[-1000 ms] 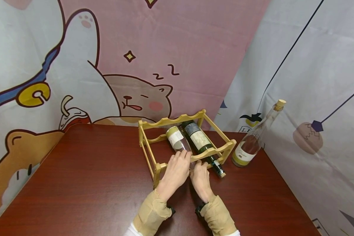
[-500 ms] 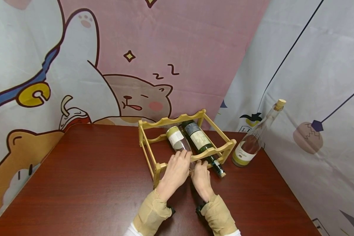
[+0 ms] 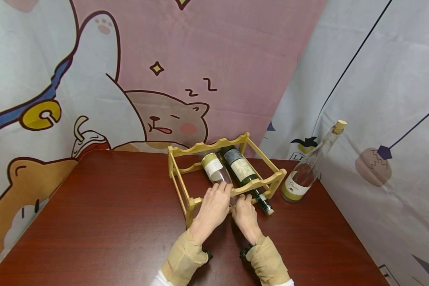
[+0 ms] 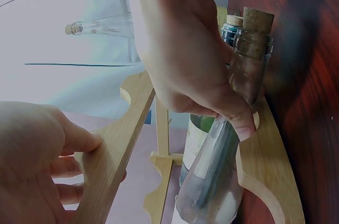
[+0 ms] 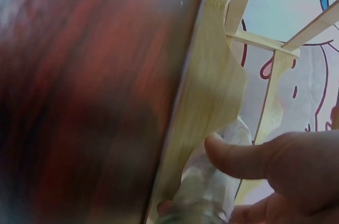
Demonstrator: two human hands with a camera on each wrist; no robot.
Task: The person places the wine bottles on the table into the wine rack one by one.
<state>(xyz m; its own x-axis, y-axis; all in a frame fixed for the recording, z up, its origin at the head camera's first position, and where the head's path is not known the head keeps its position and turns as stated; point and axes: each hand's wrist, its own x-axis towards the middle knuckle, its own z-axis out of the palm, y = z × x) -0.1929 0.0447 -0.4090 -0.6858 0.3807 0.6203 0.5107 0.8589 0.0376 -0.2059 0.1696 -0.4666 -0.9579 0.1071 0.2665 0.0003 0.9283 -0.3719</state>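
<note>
A wooden wine rack (image 3: 253, 185) stands on the table. My left hand (image 3: 215, 203) grips its upper front rail (image 4: 108, 166), thumb on the near face and fingers around behind. A clear wine bottle (image 3: 213, 167) with a pale label lies in the lower level, its corked neck (image 4: 253, 44) towards me. With thumb and fingers, my right hand (image 3: 244, 216) holds this bottle by its neck, close over the scalloped lower rail (image 5: 212, 81). To its right lies a dark green wine bottle (image 3: 241, 168), its neck poking out past the front.
Another clear bottle (image 3: 296, 187), corked and labelled, stands upright right of the rack. A cartoon-print cloth (image 3: 236, 71) hangs behind the dark red table (image 3: 103, 222), whose right edge runs close past the standing bottle.
My right hand and wrist have shifted slightly to the right. The left hand, the rack and the bottles look unmoved.
</note>
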